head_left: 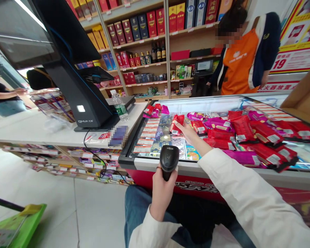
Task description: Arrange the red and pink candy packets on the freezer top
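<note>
Loose, creased cream cloth sleeves point(248, 193) lie nearest, over blue denim trousers point(136, 203); from one comes the left hand point(161, 191), its fingers and thumb wrapped round the handle of a smooth, black, round-headed plastic scanner point(169, 156), held upright at the near edge of a glass-topped chest with a grey rim and red front point(142, 163); the right hand point(188, 133) reaches farther over the glass and grasps a glossy red, pillow-shaped packet point(174, 129) at its right side; that packet is over the left part of the chest top, beyond the scanner.

To its right spreads a loose, overlapping heap of crinkled red and purple packets point(244, 129), several with white label patches; to its far left a smaller cluster of red and purple packets point(155, 111) lies near the chest's corner. At the left, a smooth white counter point(20, 125) bears an angular black terminal stand point(77, 82) and a clear, ribbed plastic bottle with a green label point(121, 108); far behind, pale wooden shelves point(167, 51) hold stiff rectangular cartons; at far right stands a person in an orange apron point(239, 62), and nearer, a brown cardboard box point(305, 96) slants at the right edge.
</note>
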{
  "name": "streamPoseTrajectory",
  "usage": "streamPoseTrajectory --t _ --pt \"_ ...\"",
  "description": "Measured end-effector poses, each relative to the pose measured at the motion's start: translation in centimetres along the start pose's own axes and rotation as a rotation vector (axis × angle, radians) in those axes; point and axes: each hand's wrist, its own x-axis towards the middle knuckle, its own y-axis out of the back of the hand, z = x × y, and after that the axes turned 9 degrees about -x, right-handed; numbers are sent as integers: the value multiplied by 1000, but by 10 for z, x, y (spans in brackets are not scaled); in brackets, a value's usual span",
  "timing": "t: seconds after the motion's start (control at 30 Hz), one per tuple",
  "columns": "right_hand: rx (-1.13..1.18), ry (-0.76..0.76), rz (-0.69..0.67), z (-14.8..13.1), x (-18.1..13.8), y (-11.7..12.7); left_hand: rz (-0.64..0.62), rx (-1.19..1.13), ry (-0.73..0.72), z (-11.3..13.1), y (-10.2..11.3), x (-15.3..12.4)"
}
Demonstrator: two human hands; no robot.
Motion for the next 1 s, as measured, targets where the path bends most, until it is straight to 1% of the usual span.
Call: streamPoseTrajectory --t 0.13,0.37,0.53,0.63,0.7,0.77,0.83,0.93,1.0 --pt "-60 -45 1 1 -1 0 5 4 3 2 -4 2" --pt "-115 17 -74 0 -4 -2 -7 46 14 0 -6 5" --pt "-134 19 -96 -2 -5 -1 2 45 10 -1 -6 6" --pt "-146 32 -83 -1 -5 -2 -2 38 12 -1 -7 6" --pt "-181 38 -36 0 -5 -5 -6 32 12 -2 -6 5" --pt "-280 77 42 -3 -5 -6 4 18 4 -3 -5 5" --pt "-461 181 130 -12 -4 -4 26 3 -8 -6 -4 4" --pt "-831 340 257 -39 -1 7 52 -10 -26 -11 -1 4" --pt "-1092 359 336 -60 4 20 59 -18 -32 -12 1 5"
